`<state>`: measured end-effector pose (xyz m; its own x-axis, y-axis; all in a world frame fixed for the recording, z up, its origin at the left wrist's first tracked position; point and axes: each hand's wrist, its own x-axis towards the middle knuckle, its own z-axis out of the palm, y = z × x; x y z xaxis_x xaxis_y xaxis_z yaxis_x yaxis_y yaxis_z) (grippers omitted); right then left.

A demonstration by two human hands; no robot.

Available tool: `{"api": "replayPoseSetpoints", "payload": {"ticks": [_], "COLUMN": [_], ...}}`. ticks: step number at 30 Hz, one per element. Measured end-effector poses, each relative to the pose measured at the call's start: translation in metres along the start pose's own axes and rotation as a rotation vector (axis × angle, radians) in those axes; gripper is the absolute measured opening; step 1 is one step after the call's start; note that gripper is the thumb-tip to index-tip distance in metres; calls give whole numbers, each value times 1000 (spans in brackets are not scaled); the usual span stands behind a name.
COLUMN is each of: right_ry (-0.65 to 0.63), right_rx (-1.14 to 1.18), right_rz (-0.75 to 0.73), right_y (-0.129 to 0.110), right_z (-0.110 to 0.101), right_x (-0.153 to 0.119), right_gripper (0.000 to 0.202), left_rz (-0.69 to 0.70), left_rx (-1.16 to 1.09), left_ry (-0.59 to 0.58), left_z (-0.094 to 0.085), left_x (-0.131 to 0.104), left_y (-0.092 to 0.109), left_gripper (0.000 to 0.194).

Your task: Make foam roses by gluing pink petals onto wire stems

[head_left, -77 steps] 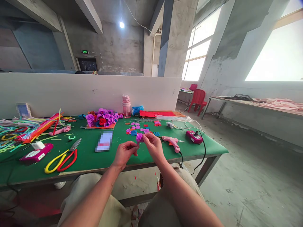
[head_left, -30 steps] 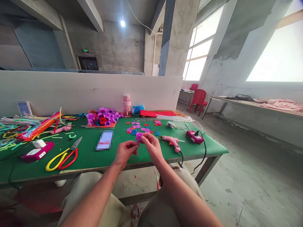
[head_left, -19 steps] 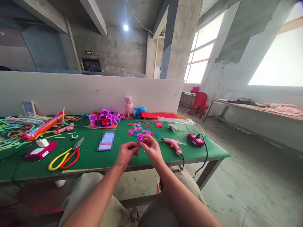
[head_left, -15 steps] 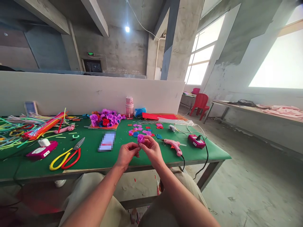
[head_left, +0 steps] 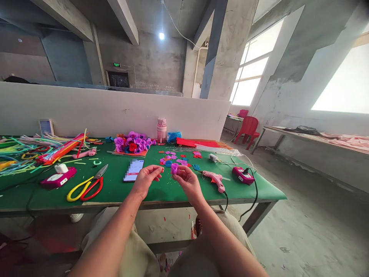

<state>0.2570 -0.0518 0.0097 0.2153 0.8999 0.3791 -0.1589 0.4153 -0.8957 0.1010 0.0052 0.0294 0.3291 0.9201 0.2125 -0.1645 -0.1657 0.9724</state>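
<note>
Over the front of the green table, my right hand (head_left: 187,181) pinches a small purple flower piece (head_left: 174,168) between thumb and fingers. My left hand (head_left: 147,179) is a short way to its left, thumb and forefinger pressed together; whatever may be between them is too small to make out. Behind the hands lie scattered purple, red and blue petal pieces (head_left: 183,162). A phone (head_left: 133,170) rests beside my left hand. To the right of my right hand is a pink glue gun (head_left: 216,180) with a cord.
Scissors (head_left: 93,184) and a magenta power block (head_left: 59,177) are at the left, near colourful strips (head_left: 62,151). Purple and red flowers (head_left: 134,143), a pink bottle (head_left: 162,130) and red sheets (head_left: 197,142) stand or lie at the back. Another power block (head_left: 243,175) is at right.
My left hand has moved left, away from the purple flower piece, which stays in my right hand. The whole view has shifted slightly.
</note>
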Motion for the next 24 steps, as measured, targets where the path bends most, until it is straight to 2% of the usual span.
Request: {"api": "replayPoseSetpoints", "payload": {"ticks": [3, 9, 24], "right_ry": [-24, -63, -64], "right_rx": [15, 23, 30], "right_rz": [27, 35, 26], "right_y": [2, 6, 11], "right_z": [3, 9, 11], "right_x": [-3, -4, -5], "right_gripper": [31, 27, 24], "left_rz": [13, 6, 46], "left_rx": [40, 59, 38], "left_ry": [-4, -43, 28], "left_z": [-3, 7, 11], "left_x": [1, -3, -4], "left_y": [2, 0, -1], "left_gripper": [28, 22, 19]}}
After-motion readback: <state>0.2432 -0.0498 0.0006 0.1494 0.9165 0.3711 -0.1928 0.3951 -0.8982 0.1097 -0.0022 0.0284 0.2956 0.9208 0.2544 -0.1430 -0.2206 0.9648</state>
